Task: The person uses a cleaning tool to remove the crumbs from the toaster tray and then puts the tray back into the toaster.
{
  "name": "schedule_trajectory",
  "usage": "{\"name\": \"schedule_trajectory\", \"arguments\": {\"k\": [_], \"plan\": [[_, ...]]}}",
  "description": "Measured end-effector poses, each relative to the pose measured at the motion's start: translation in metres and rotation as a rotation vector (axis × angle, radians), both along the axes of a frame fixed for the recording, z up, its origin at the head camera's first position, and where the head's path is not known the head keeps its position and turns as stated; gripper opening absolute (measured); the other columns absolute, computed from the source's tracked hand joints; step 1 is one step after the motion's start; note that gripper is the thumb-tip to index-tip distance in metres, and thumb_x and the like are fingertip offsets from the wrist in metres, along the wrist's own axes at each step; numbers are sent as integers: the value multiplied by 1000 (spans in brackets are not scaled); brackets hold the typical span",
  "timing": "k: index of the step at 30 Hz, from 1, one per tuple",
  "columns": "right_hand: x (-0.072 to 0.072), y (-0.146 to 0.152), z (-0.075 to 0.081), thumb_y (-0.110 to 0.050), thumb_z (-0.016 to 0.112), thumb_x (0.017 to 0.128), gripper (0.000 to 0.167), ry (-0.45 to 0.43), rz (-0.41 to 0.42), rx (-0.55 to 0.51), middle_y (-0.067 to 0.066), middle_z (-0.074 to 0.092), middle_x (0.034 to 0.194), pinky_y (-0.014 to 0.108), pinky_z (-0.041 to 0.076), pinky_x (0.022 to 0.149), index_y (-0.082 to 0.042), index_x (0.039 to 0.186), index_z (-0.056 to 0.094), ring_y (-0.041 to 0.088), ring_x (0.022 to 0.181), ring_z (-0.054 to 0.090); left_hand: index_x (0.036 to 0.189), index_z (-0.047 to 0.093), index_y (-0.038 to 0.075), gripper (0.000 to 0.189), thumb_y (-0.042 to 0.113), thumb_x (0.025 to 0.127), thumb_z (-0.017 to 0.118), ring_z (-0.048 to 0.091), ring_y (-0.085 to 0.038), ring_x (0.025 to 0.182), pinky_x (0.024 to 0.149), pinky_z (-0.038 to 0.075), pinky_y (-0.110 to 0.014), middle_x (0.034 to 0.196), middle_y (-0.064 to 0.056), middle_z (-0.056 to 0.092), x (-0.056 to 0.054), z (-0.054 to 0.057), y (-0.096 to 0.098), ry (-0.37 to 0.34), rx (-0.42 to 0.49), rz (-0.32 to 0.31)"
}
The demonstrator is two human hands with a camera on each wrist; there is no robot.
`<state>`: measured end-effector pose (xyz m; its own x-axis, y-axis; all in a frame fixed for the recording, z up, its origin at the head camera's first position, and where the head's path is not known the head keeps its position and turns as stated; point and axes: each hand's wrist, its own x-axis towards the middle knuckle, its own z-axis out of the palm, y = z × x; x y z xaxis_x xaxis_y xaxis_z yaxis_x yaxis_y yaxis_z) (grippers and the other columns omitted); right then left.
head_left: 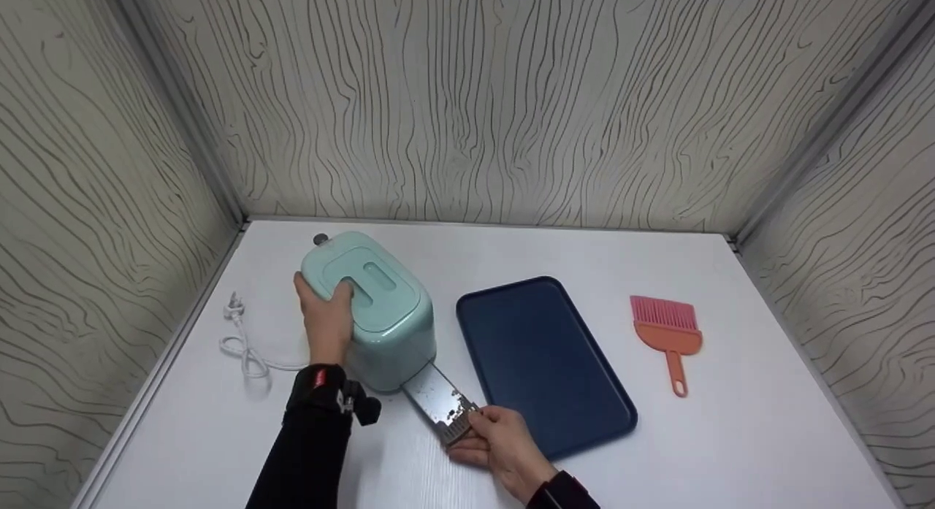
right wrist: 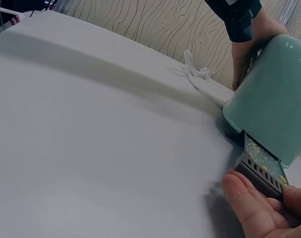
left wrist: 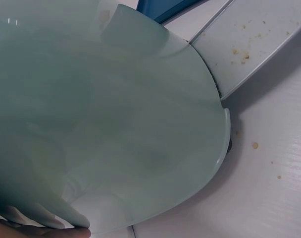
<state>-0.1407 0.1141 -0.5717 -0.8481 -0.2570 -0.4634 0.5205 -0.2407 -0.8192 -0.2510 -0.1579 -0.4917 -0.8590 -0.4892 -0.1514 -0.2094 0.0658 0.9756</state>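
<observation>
A mint-green toaster [head_left: 400, 339] with two slots on top stands left of the middle of the table. My left hand [head_left: 326, 323] grips its left side, thumb over the top edge; in the left wrist view only some fingers [left wrist: 46, 232] show against the shell. From the toaster's near end sticks out a metal crumb tray [head_left: 431, 393], with crumbs scattered on it. Its slotted dark end [right wrist: 259, 176] is pinched between the thumb and fingers of my right hand [head_left: 504, 447]. How much of the tray is still inside the toaster is hidden.
Right of the toaster lies a navy-blue serving tray [head_left: 544, 356], close to my right hand. Farther right is an orange brush [head_left: 668, 337] with pink bristles. A white power cord [head_left: 248, 352] lies to the left. Crumbs [left wrist: 255, 145] dot the table beside the toaster. Patterned walls enclose the table.
</observation>
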Motion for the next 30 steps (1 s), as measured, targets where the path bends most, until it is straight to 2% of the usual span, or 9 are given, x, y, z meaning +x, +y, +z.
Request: {"name": "schedule_trajectory", "arguments": {"k": [10,18,30], "plan": [[5,4,-1,-2,47,106,19,5,4,5,22,73,95,44,60,82,14,117,52,27,84,75,163,-16,23,99,32,94,56,9,-33,156,125,11,-47,171,-13,-2,0,-1,-1,-11,-19,-5],[13,10,-1,-2,47,106,17,13,16,0,20,73,92,43,61,81,12,113,54,27,85,75,162,-16,20,99,32,94,54,10,-36,156,125,12,-48,171,-17,0,0,-2,-2,-5,-41,-14],[22,22,-2,-2,48,106,16,-19,18,-20,19,73,89,42,61,78,12,115,52,26,80,76,162,-17,24,96,33,96,53,8,-33,157,125,11,-49,171,-13,-2,1,1,0,-29,-6,-13]]}}
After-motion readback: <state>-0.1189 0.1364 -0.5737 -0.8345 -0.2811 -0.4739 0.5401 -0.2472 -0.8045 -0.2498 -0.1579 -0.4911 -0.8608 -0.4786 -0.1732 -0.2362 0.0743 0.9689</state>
